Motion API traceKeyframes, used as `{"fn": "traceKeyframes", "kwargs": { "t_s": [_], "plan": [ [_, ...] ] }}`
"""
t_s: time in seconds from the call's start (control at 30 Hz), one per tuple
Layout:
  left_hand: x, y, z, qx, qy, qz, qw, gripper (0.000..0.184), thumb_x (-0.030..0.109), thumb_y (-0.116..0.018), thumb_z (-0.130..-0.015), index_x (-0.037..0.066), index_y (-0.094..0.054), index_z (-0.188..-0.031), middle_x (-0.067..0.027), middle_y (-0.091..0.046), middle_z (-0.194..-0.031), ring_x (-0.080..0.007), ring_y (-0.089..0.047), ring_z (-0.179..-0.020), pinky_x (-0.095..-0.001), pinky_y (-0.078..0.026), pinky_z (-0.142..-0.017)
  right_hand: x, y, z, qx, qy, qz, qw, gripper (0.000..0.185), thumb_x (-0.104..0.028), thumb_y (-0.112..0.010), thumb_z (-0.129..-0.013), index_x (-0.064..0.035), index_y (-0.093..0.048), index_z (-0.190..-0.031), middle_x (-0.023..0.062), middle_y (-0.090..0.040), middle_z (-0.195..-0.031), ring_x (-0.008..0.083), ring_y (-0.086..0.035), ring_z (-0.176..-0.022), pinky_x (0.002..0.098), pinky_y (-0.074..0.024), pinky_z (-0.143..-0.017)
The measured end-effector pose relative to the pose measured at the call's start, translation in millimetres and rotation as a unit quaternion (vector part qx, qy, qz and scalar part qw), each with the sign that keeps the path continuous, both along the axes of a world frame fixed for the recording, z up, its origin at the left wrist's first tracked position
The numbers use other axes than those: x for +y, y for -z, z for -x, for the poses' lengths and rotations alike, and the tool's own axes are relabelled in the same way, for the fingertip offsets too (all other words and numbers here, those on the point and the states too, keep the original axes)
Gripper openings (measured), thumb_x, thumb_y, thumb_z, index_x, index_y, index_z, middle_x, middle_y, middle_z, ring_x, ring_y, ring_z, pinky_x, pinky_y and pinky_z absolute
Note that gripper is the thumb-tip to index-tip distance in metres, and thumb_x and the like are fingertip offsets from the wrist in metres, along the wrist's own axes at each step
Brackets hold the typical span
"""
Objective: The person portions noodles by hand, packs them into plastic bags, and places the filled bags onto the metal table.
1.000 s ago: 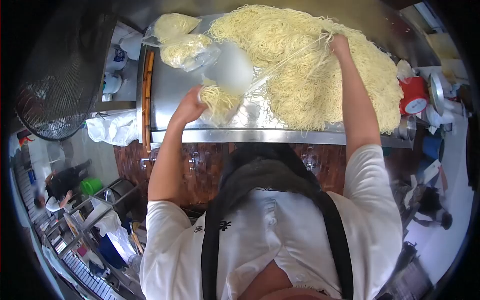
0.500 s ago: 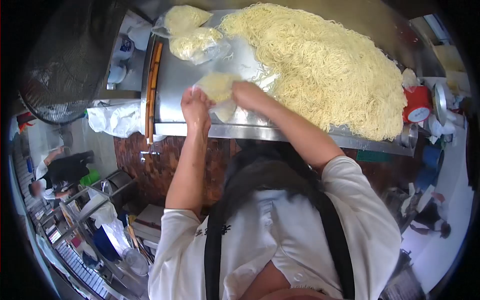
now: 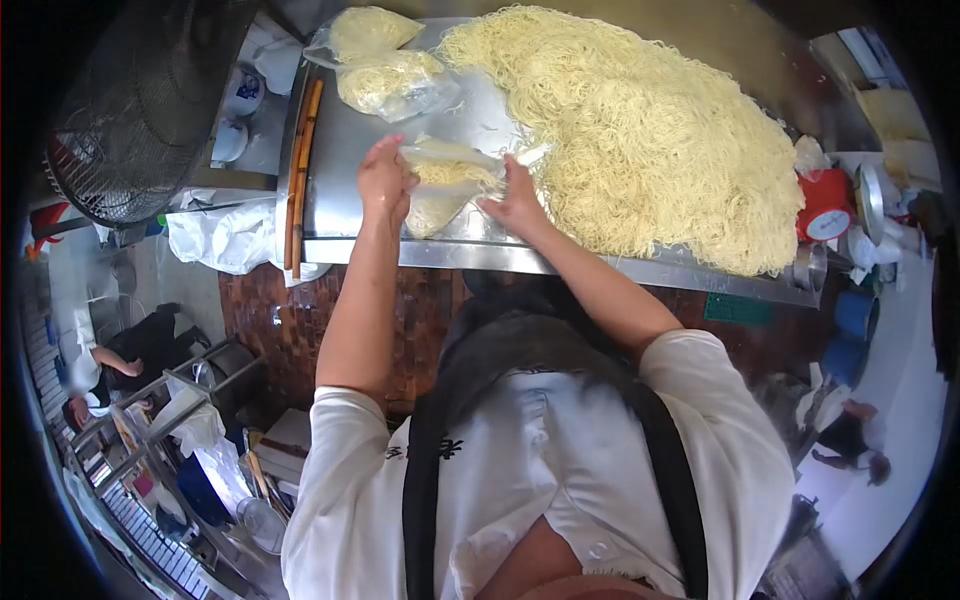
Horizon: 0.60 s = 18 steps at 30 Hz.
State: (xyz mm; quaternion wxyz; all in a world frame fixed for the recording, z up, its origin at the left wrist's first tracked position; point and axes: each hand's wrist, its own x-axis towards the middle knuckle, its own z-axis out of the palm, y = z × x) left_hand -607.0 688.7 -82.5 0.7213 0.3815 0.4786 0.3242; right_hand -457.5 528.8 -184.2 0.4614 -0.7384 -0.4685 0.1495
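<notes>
Grasping the left side of a clear plastic bag (image 3: 432,217) with the left hand (image 3: 383,185), with fingers curled at its edge. Reaching to the opposite side with the right hand (image 3: 518,202), with thumb and forefinger spread near the right end of the bagged noodles (image 3: 448,173); cannot tell, through the blur, whether pinching or merely touching.

Lies between the 2 hands, over the metal table (image 3: 345,165), with the long axis of its noodles running crosswise from left hand to right, dipping slightly rightward. Sags below that toward the table's near edge; cannot tell whether touching the metal or hanging just above.

Turns, by my reading, on the right hand's place: set between bag and noodle heap (image 3: 655,140), with 1 to its left and the other to its right, and so nearer the heap than the left hand. Well matched, then, to crosswise work from the right, while steadying from the left. Beyond the left hand, near the table's far side, shows 2 filled bags (image 3: 385,80), apart from the grip.
</notes>
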Motion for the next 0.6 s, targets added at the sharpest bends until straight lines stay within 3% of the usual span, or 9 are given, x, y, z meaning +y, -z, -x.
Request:
{"fn": "traceKeyframes", "kwargs": {
  "t_s": [0.1,0.17,0.23,0.27,0.33,0.4,0.47,0.53,0.6],
  "plan": [
    [-18,9,-15,0.098,0.178,-0.229,0.952,0.021,0.023,-0.061,-0.095,0.007,-0.063,-0.108,-0.0102,-0.065,-0.084,-0.0233,-0.058,-0.066,-0.0359,-0.047,-0.059,16,27,-3,0.067,-0.099,0.168,0.978,0.048,-0.033,-0.071,-0.086,-0.0033,-0.058,-0.121,0.0129,-0.067,-0.098,0.0323,-0.064,-0.090,0.0431,-0.0504,-0.084],
    [-34,32,-15,0.195,0.355,-0.512,0.758,0.022,0.022,-0.061,-0.094,0.004,-0.064,-0.106,-0.0171,-0.068,-0.096,-0.0343,-0.065,-0.081,-0.0428,-0.050,-0.072,30,-20,-18,0.095,-0.236,0.225,0.941,0.036,-0.032,-0.064,-0.092,-0.0052,-0.060,-0.117,0.0119,-0.069,-0.102,0.0300,-0.064,-0.091,0.0426,-0.0505,-0.085],
    [-36,34,-15,0.252,0.451,-0.407,0.753,0.023,0.023,-0.061,-0.093,0.002,-0.063,-0.104,-0.0210,-0.066,-0.101,-0.0401,-0.061,-0.094,-0.0462,-0.047,-0.083,33,-99,-43,0.190,-0.342,0.335,0.857,0.031,-0.033,-0.059,-0.096,-0.0067,-0.062,-0.114,0.0107,-0.070,-0.103,0.0277,-0.064,-0.091,0.0417,-0.0510,-0.084],
    [-37,34,-15,0.276,0.497,-0.351,0.744,0.024,0.023,-0.061,-0.092,0.002,-0.063,-0.104,-0.0229,-0.065,-0.103,-0.0429,-0.060,-0.101,-0.0479,-0.045,-0.088,31,-84,-60,0.074,-0.384,0.273,0.879,0.033,-0.036,-0.053,-0.100,-0.0070,-0.064,-0.110,0.0073,-0.070,-0.100,0.0234,-0.064,-0.090,0.0381,-0.0508,-0.085],
    [-34,30,-6,0.277,0.471,-0.353,0.759,0.022,0.021,-0.060,-0.093,0.002,-0.062,-0.103,-0.0239,-0.065,-0.103,-0.0422,-0.060,-0.100,-0.0477,-0.045,-0.087,23,-132,-88,0.079,-0.338,0.280,0.895,0.039,-0.044,-0.053,-0.099,-0.0087,-0.065,-0.109,0.0086,-0.068,-0.107,0.0235,-0.063,-0.097,0.0384,-0.0493,-0.091],
    [-26,27,9,0.299,0.431,-0.355,0.774,0.022,0.018,-0.060,-0.092,0.002,-0.062,-0.106,-0.0246,-0.065,-0.105,-0.0402,-0.061,-0.101,-0.0461,-0.047,-0.084,15,-154,-118,0.264,-0.212,0.307,0.890,0.043,-0.042,-0.053,-0.099,-0.0078,-0.061,-0.123,0.0120,-0.068,-0.113,0.0290,-0.065,-0.100,0.0440,-0.0499,-0.090],
    [-33,15,26,0.277,0.353,-0.317,0.836,0.022,0.017,-0.059,-0.092,0.002,-0.063,-0.108,-0.0250,-0.065,-0.104,-0.0400,-0.062,-0.098,-0.0444,-0.048,-0.083,12,-147,-124,0.010,-0.051,0.377,0.925,0.057,-0.045,-0.053,-0.098,-0.0070,-0.046,-0.139,0.0178,-0.056,-0.132,0.0334,-0.055,-0.119,0.0482,-0.0430,-0.102],
    [-32,24,29,0.231,0.262,-0.321,0.880,0.024,0.015,-0.059,-0.091,0.002,-0.063,-0.111,-0.0246,-0.065,-0.102,-0.0394,-0.063,-0.095,-0.0425,-0.049,-0.082,19,-149,-112,-0.163,0.079,0.496,0.849,0.081,-0.047,-0.053,-0.096,-0.0006,-0.018,-0.153,0.0240,-0.034,-0.152,0.0372,-0.035,-0.140,0.0493,-0.0300,-0.116],
    [-27,59,25,0.165,0.152,-0.366,0.903,0.026,0.014,-0.059,-0.091,0.003,-0.063,-0.114,-0.0237,-0.066,-0.099,-0.0384,-0.065,-0.091,-0.0404,-0.050,-0.081,17,-161,-67,-0.227,-0.048,0.406,0.884,0.084,-0.046,-0.055,-0.096,0.0010,-0.017,-0.153,0.0251,-0.023,-0.157,0.0374,-0.024,-0.145,0.0465,-0.0216,-0.120]
  ]
}}
